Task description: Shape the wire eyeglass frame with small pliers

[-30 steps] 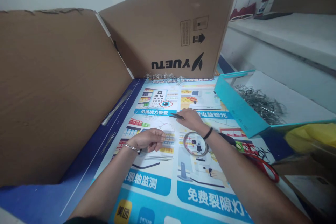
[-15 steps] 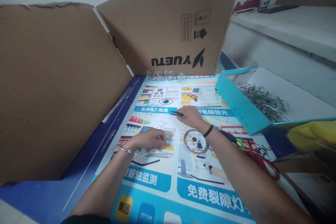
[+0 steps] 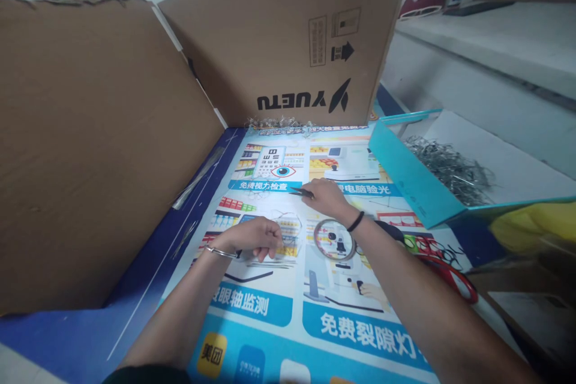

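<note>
My left hand (image 3: pixel 258 238) is closed, its fingers curled just above the printed sheet (image 3: pixel 245 198). A thin wire (image 3: pixel 294 221) curves out beside these fingertips and seems to be held in them. My right hand (image 3: pixel 327 197) is wrapped round a small black tool with two pointed tips (image 3: pixel 300 192), which point left; the rest of it is hidden in the palm. Below the right wrist lies a round ring-shaped roll (image 3: pixel 333 240). Several thin straight wire pieces (image 3: pixel 272 264) lie under my left hand.
Cardboard panels (image 3: pixel 90 150) stand at the left and back. A heap of small wire pieces (image 3: pixel 276 122) lies at the back panel's foot. At right, a turquoise box (image 3: pixel 405 174) holds tangled wire pieces (image 3: pixel 450 171). Red-handled scissors (image 3: pixel 454 279) lie by my right forearm.
My left hand's fingers have turned slightly, with the fingertips hanging a little lower. The view has shifted a little; my right hand keeps its grip on the black tool.
</note>
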Motion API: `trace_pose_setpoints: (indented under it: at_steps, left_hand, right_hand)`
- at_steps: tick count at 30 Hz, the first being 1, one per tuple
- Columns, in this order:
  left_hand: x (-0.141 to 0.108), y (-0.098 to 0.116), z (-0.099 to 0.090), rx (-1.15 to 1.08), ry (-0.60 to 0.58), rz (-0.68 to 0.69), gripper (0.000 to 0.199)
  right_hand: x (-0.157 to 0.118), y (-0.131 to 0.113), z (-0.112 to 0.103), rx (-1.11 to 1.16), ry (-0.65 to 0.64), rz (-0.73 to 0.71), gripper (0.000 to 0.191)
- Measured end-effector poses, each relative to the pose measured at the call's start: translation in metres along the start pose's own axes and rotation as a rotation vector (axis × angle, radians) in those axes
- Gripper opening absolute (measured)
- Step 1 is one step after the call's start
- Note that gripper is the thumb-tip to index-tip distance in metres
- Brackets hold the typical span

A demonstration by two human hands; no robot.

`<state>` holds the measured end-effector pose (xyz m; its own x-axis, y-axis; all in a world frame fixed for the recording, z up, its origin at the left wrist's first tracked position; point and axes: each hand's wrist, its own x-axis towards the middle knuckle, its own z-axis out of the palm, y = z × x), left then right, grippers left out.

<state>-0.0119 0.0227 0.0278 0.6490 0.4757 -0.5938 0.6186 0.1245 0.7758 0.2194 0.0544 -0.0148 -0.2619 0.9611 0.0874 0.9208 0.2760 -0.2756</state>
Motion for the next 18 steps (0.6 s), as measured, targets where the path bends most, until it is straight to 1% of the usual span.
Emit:
trace_pose_setpoints:
  at_steps: [2,5,7,9,11,14,17,18]
  left_hand:
    - [0.003,-0.003,0.000,-0.130,-0.010,0.041,0.023]
    - [0.010,-0.009,0.001,-0.372,0.010,0.122,0.025]
    - [0.015,-0.013,0.001,-0.508,0.043,0.166,0.025]
    - [0.019,-0.015,0.001,-0.609,0.108,0.219,0.025]
    - [0.023,-0.015,0.002,-0.683,0.227,0.314,0.025]
    - [0.028,-0.013,0.004,-0.697,0.475,0.462,0.022]
    - [0.034,-0.013,0.007,-0.604,0.716,0.515,0.021]
    - [0.036,-0.013,0.008,-0.575,0.767,0.518,0.020]
  right_hand:
    - [0.000,0.000,0.000,0.005,-0.002,0.000,0.027]
    - [0.000,0.000,-0.001,0.008,-0.011,0.003,0.026]
    - [0.000,-0.001,-0.001,0.008,-0.008,0.003,0.025]
    - [0.000,-0.001,-0.002,0.002,-0.011,0.002,0.025]
    - [0.000,-0.002,-0.004,-0.001,-0.019,0.002,0.025]
    - [-0.001,-0.004,-0.010,0.013,0.004,0.022,0.025]
    - [-0.004,-0.010,-0.020,0.036,0.087,0.054,0.025]
    - [-0.005,-0.013,-0.023,0.048,0.112,0.047,0.025]
